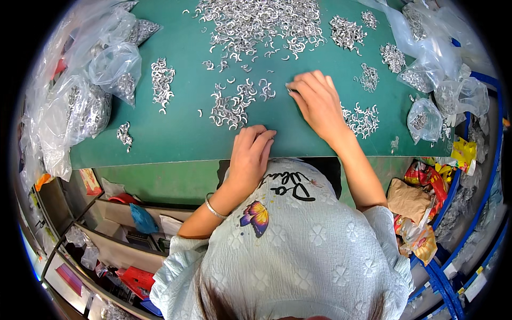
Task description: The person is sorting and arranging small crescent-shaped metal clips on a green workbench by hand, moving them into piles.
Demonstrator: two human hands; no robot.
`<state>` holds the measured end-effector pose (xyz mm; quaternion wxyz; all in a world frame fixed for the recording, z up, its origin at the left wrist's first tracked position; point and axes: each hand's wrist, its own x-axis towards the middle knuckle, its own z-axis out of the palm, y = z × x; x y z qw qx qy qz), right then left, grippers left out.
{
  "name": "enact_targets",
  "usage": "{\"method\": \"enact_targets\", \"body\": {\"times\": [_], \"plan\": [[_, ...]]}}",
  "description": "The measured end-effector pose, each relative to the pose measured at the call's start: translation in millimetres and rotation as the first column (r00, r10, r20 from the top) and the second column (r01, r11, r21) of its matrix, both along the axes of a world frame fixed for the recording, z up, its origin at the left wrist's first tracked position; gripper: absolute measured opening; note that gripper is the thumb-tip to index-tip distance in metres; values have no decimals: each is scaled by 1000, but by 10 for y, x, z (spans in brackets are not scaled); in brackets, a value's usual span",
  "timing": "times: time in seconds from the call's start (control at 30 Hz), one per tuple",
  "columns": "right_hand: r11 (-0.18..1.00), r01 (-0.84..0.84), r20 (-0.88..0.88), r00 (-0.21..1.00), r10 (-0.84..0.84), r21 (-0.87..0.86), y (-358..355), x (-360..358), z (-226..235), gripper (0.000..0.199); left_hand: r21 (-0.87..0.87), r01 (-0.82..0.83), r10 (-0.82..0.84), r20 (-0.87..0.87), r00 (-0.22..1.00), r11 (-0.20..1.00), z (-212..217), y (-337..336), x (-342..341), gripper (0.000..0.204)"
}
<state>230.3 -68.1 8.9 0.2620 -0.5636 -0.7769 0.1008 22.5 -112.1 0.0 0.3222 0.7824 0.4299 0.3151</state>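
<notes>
Small curved silvery metal pieces lie in piles on a green tabletop [186, 138]. My left hand [249, 156] rests by the near edge, fingers curled and thumb against the index finger. Whatever its fingertips hold, if anything, is too small to make out. Just beyond it sits a loose pile of curved metal pieces [230, 109], with a small cluster [266, 89] to its right. My right hand [320, 106] hovers or rests to the right of that cluster, fingers bent and drawn together; its fingertips hide what they may grip. Another spread pile [362, 120] lies beside my right wrist.
A large heap of the pieces [261, 24] covers the far middle. Smaller piles [162, 85] stand left and right. Clear plastic bags of pieces [88, 109] crowd the left edge, more bags [425, 120] the right. Below right are crumpled packages [410, 200] beside blue shelving [442, 288].
</notes>
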Motion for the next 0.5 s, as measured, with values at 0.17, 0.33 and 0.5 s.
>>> {"method": "enact_targets", "body": {"times": [0.17, 0.33, 0.5], "plan": [[998, 64, 4, 998, -64, -22, -182, 178, 62, 11, 2, 10, -10, 7, 1000, 1000, -19, 5, 5, 28], [917, 366, 6, 928, -372, 161, -101, 686, 133, 6, 15, 1, -1, 20, 1000, 1000, -19, 6, 8, 27], [724, 690, -85, 722, -687, 7, -249, 1221, 312, 6, 17, 7, -7, 17, 1000, 1000, -16, 13, 11, 27]]}}
